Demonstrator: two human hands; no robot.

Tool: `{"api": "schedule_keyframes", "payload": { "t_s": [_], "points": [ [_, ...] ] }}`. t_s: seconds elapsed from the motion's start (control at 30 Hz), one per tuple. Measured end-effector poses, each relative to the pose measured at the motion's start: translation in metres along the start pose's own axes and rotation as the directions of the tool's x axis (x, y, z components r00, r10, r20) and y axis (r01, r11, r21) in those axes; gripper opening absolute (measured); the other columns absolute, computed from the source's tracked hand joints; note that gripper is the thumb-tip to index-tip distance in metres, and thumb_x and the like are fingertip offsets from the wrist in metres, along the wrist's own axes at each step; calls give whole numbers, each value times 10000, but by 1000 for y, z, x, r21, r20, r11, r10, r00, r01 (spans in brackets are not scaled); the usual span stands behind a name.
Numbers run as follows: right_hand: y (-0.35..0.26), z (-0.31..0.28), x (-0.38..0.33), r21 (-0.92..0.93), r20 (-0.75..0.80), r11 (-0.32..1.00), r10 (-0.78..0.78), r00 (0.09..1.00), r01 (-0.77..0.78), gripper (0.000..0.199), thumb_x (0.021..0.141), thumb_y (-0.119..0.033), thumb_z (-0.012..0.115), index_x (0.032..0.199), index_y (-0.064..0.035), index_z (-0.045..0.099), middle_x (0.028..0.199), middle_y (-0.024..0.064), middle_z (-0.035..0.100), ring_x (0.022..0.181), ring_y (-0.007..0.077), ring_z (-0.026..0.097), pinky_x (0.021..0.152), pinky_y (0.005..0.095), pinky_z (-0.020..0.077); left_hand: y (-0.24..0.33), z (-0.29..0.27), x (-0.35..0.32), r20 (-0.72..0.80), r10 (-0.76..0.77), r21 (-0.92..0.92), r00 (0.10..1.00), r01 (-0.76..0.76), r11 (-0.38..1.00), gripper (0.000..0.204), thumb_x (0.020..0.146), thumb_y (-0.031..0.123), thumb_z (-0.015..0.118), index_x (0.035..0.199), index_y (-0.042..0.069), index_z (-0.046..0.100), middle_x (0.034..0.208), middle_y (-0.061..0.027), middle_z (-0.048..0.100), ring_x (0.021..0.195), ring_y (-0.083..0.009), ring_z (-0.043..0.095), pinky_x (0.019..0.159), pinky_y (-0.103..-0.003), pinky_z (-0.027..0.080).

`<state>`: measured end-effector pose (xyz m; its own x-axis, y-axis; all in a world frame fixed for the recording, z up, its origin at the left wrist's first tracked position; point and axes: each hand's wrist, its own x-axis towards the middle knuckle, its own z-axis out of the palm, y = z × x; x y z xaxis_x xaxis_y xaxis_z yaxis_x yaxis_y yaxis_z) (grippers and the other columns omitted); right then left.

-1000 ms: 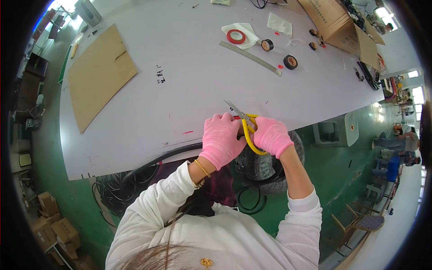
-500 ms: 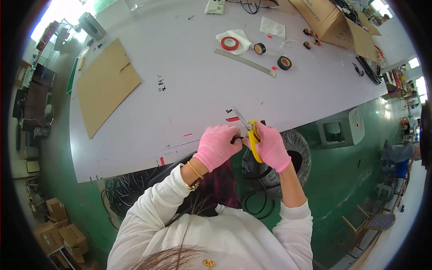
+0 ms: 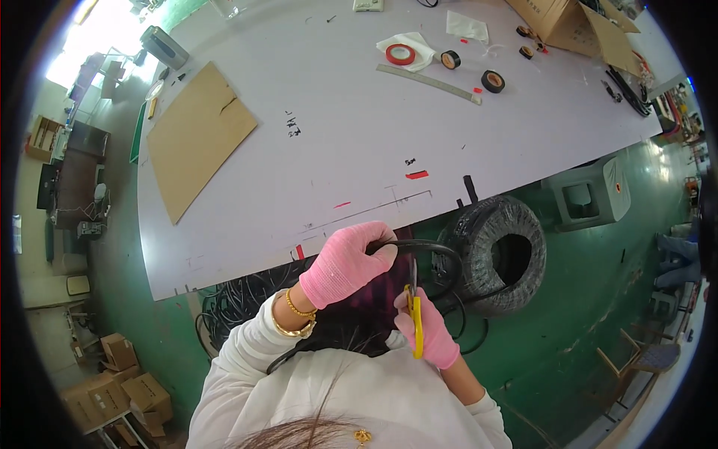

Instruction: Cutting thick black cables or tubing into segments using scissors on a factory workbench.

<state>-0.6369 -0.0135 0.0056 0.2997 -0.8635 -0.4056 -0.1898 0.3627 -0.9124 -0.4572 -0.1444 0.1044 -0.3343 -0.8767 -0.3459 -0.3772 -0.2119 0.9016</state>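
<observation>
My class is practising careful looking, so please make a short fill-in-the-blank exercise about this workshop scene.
1. The right hand holds scissors with ____ handles.
2. The left hand, gripping a black cable, wears a glove coloured ____.
3. The thin sheet beneath the red tape roll is coloured ____.
4. The large brown cardboard piece lies nearer the picture's ____ edge than its right.

Missing words: yellow; pink; white; left.

The grey-white table [image 3: 336, 135] takes up the upper part of the frame, with a flat brown cardboard sheet [image 3: 198, 142] lying on its left side and an open cardboard box [image 3: 557, 26] at upper right. Near top centre I can see a red tape roll [image 3: 389, 55] on a white sheet [image 3: 425, 49], black tape rolls [image 3: 493, 81] to its right, and a metal ruler [image 3: 428, 84] lying aslant just below. A grey stool [image 3: 608, 183] stands on the green floor [image 3: 583, 288] at right.
</observation>
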Motion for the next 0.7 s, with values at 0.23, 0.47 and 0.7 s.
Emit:
{"api": "schedule_keyframes", "payload": {
  "t_s": [0.23, 0.47, 0.7],
  "points": [
    [-41, 15, 15, -302, -134, 935, -237, 962, 188, 408, 793, -329, 710, 862, -14, 459, 795, 85, 645, 686, 345, 635, 613, 401, 509, -7, 1, -16, -36, 41, -14, 998, -42, 999, 67, 834, 35, 602, 875, -17, 616, 665, 5, 536, 636, -56, 478, 584, -242, 430],
    [-65, 18, 9, -376, -86, 926, -78, 993, 40, 206, 855, -195, 576, 917, 2, 579, 784, 132, 615, 733, 344, 599, 656, 364, 469, -11, -4, -18, -39, 35, -20, 999, -36, 999, 64, 827, 32, 615, 868, -17, 621, 671, -6, 559, 636, -65, 484, 591, -241, 438],
    [-60, 22, 12, -472, -134, 881, -110, 985, 34, 168, 872, -168, 542, 917, -15, 593, 790, 179, 599, 720, 361, 603, 624, 381, 473, -11, -6, -17, -35, 36, -15, 999, -36, 999, 56, 819, 27, 618, 851, -19, 620, 664, -11, 560, 636, -71, 489, 595, -243, 443]
  ]
}}
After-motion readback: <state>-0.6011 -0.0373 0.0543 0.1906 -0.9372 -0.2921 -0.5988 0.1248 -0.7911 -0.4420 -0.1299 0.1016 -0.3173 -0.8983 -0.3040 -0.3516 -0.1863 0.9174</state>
